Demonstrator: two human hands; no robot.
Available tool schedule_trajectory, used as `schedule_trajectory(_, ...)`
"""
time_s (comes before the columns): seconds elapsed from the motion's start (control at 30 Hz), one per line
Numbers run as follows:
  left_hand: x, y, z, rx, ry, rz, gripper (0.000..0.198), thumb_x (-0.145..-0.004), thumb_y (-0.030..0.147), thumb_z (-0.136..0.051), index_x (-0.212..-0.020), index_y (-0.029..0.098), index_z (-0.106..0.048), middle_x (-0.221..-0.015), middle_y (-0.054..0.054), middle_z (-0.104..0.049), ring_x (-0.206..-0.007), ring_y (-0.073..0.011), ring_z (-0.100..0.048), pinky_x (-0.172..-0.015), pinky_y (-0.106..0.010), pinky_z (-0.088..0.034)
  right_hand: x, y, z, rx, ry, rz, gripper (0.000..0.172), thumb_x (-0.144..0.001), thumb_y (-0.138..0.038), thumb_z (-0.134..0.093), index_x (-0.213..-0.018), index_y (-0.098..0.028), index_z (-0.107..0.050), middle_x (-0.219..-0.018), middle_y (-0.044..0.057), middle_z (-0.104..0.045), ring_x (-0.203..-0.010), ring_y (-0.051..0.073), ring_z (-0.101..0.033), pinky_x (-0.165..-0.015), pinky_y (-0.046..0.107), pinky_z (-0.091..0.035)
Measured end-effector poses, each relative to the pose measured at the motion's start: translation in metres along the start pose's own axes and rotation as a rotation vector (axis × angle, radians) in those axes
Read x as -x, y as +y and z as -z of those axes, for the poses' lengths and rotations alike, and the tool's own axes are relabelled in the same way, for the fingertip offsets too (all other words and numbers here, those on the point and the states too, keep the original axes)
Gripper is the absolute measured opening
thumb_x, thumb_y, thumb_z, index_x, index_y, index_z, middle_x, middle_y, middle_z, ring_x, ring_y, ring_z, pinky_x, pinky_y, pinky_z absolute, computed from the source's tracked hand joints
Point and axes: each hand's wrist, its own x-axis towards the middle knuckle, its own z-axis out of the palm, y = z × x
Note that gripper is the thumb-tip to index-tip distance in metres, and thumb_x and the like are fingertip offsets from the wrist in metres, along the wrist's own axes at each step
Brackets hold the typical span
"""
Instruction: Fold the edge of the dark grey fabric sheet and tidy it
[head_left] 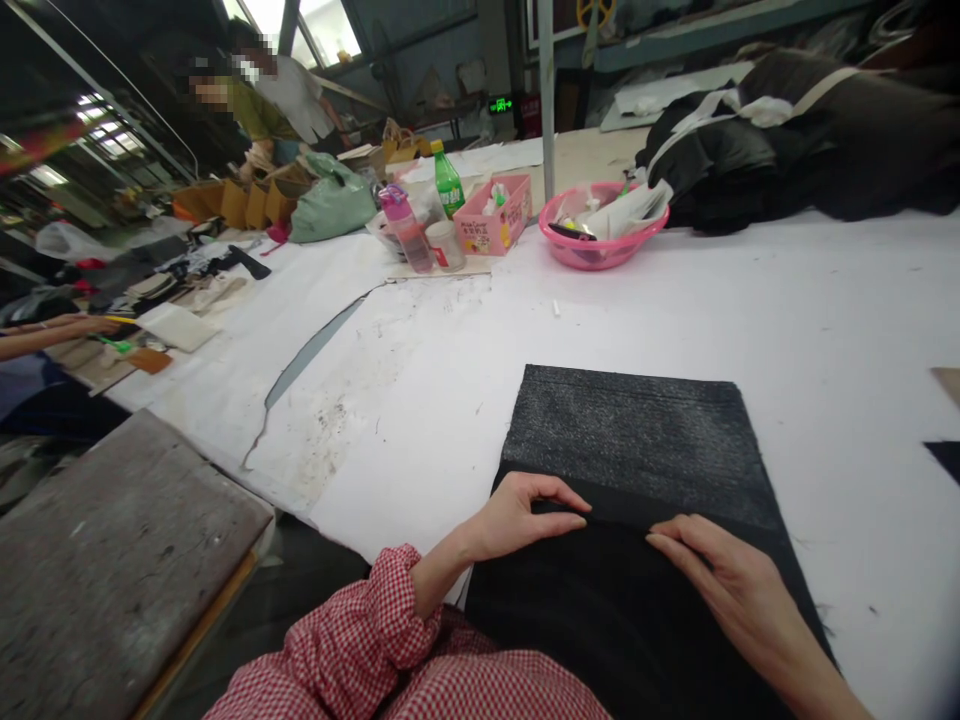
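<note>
In front of me a black cloth (592, 590) lies over the near part of the white table and hangs toward my lap. Beyond its fold is a dark grey, speckled fabric panel (630, 425) with straight edges, lying flat; whether the two are one piece I cannot tell. My left hand (521, 515) pinches the black cloth along its fold, thumb and forefinger nearly together. A short way to the right, my right hand (724, 575) has its thumb and fingertips closed on the same fold. Loose threads show at the right edge.
Farther back stand a pink basin (596, 250) of small items, a pink box (491, 220), a green bottle (448, 182) and a drink bottle (409, 235). Dark bundled cloth (795, 130) lies back right. Another person's hands (82, 326) work at left; two people stand behind.
</note>
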Motion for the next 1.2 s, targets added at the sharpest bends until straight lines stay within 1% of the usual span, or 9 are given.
schedule_trajectory(0.2, -0.001, 0.0, 0.001, -0.044, 0.014, 0.061, 0.019, -0.085, 0.032, -0.068, -0.098, 0.019, -0.075, -0.095, -0.002, -0.073, -0.088, -0.015, -0.065, -0.081, -0.024, -0.046, 0.006, 0.012, 0.019, 0.066, -0.033, -0.107, 0.04, -0.091, -0.063, -0.048, -0.079, -0.028, -0.064, -0.079, -0.002, -0.063, -0.075, 0.017, -0.06, -0.068, 0.028, -0.044)
schedule_trajectory(0.4, -0.004, -0.005, 0.0, -0.059, 0.012, 0.119, 0.02, -0.087, 0.035, -0.065, -0.094, 0.018, -0.074, -0.093, -0.003, -0.072, -0.088, -0.0157, -0.063, -0.08, -0.025, -0.045, 0.027, 0.043, 0.049, 0.191, 0.075, -0.23, 0.047, -0.084, -0.072, -0.05, -0.075, -0.027, -0.062, -0.073, -0.003, -0.06, -0.068, 0.017, -0.056, -0.064, 0.028, -0.041)
schedule_trajectory(0.5, -0.005, -0.006, 0.0, -0.07, -0.001, 0.142, 0.023, -0.088, 0.037, -0.062, -0.091, 0.016, -0.072, -0.09, -0.004, -0.071, -0.084, -0.0154, -0.062, -0.077, -0.025, -0.045, 0.037, 0.055, 0.058, 0.177, 0.143, -0.292, 0.05, -0.082, -0.073, -0.052, -0.074, -0.025, -0.061, -0.067, -0.003, -0.056, -0.06, 0.015, -0.051, -0.059, 0.026, -0.04)
schedule_trajectory(0.7, -0.008, -0.001, 0.0, -0.164, -0.019, 0.102, 0.024, -0.091, 0.036, -0.056, -0.088, 0.015, -0.067, -0.085, -0.003, -0.066, -0.081, -0.0148, -0.058, -0.073, -0.025, -0.044, 0.042, 0.054, 0.052, 0.098, 0.24, -0.351, 0.051, -0.086, -0.068, -0.049, -0.069, -0.022, -0.058, -0.061, -0.004, -0.048, -0.057, 0.013, -0.046, -0.054, 0.022, -0.039)
schedule_trajectory(0.93, -0.011, 0.003, -0.005, -0.17, -0.031, 0.09, 0.022, -0.091, 0.033, -0.055, -0.086, 0.014, -0.064, -0.082, -0.002, -0.064, -0.079, -0.0135, -0.057, -0.076, -0.025, -0.045, 0.042, 0.062, 0.043, 0.326, 0.339, -0.4, 0.055, -0.086, -0.074, -0.043, -0.079, -0.026, -0.066, -0.052, -0.004, -0.051, -0.048, 0.016, -0.053, -0.048, 0.025, -0.039)
schedule_trajectory(1.0, -0.011, 0.001, -0.006, -0.148, -0.016, 0.106, 0.021, -0.09, 0.033, -0.057, -0.086, 0.014, -0.065, -0.084, -0.003, -0.065, -0.081, -0.0138, -0.059, -0.079, -0.025, -0.045, 0.043, 0.064, 0.042, 0.388, 0.327, -0.402, 0.058, -0.085, -0.078, -0.038, -0.082, -0.027, -0.066, -0.055, -0.003, -0.056, -0.047, 0.018, -0.055, -0.046, 0.028, -0.038)
schedule_trajectory(1.07, -0.011, -0.002, -0.006, -0.117, -0.008, 0.126, 0.019, -0.087, 0.032, -0.061, -0.086, 0.014, -0.066, -0.085, -0.003, -0.067, -0.083, -0.0145, -0.06, -0.081, -0.026, -0.046, 0.042, 0.061, 0.043, 0.457, 0.348, -0.363, 0.062, -0.085, -0.08, -0.032, -0.086, -0.027, -0.065, -0.065, 0.0, -0.062, -0.053, 0.021, -0.059, -0.049, 0.031, -0.04)
schedule_trajectory(1.13, -0.011, -0.004, -0.007, -0.098, 0.002, 0.145, 0.019, -0.085, 0.032, -0.064, -0.086, 0.013, -0.068, -0.086, -0.004, -0.068, -0.084, -0.015, -0.061, -0.082, -0.026, -0.046, 0.038, 0.05, 0.042, 0.547, 0.419, -0.263, 0.065, -0.087, -0.079, -0.027, -0.092, -0.025, -0.063, -0.081, 0.004, -0.066, -0.07, 0.026, -0.063, -0.06, 0.037, -0.046)
schedule_trajectory(1.2, -0.01, -0.004, -0.007, -0.095, 0.008, 0.155, 0.019, -0.084, 0.032, -0.065, -0.087, 0.013, -0.069, -0.086, -0.004, -0.069, -0.084, -0.0149, -0.062, -0.08, -0.025, -0.046, 0.028, 0.033, 0.038, 0.563, 0.476, -0.135, 0.061, -0.091, -0.074, -0.028, -0.1, -0.023, -0.061, -0.096, 0.007, -0.066, -0.087, 0.029, -0.062, -0.073, 0.041, -0.047)
